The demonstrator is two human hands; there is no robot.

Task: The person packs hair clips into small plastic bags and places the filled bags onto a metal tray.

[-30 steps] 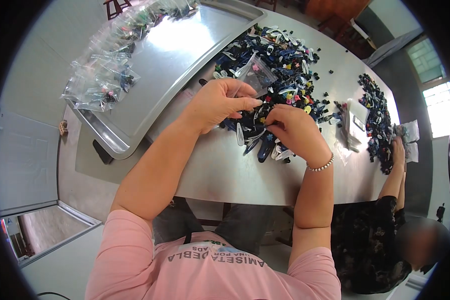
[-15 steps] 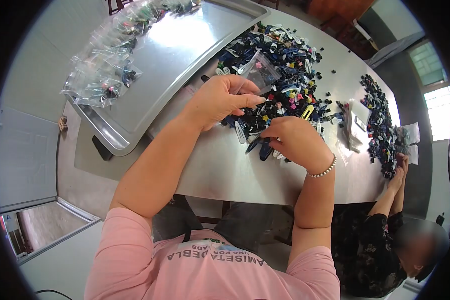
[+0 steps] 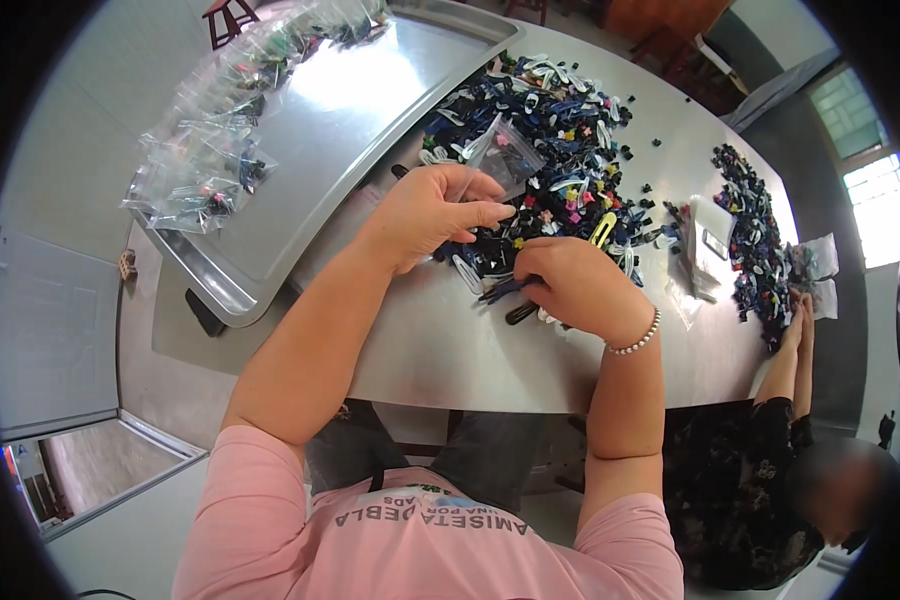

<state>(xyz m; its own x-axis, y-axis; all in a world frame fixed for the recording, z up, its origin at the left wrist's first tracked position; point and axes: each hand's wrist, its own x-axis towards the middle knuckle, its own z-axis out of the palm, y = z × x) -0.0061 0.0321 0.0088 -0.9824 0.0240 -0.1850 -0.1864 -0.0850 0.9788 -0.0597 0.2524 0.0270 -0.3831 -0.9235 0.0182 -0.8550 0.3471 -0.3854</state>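
My left hand (image 3: 425, 215) is closed on a clear zip bag (image 3: 510, 158), which stands up over the pile with a pink piece and dark pieces showing in it. Below it spreads a heap of small hair clips (image 3: 570, 118), in black, navy, white and some bright colours. At the near edge of this heap, the fingers of my right hand (image 3: 588, 285) pinch a dark blue hair clip (image 3: 507, 290). A black clip (image 3: 520, 314) lies on the table just under those fingers, and a yellow snap clip (image 3: 602, 230) rests behind the hand.
A metal tray (image 3: 320, 130) with several filled clear bags (image 3: 210, 170) is at the left. To the right are a stack of flat plastic bags (image 3: 708, 240) and a second clip pile (image 3: 755, 230), where a co-worker's hands (image 3: 798, 325) rest near filled bags (image 3: 818, 262).
My right hand has drawn slightly left, and the dark blue clip now shows at its fingertips. My left hand keeps hold of the bag. The view has shifted slightly.
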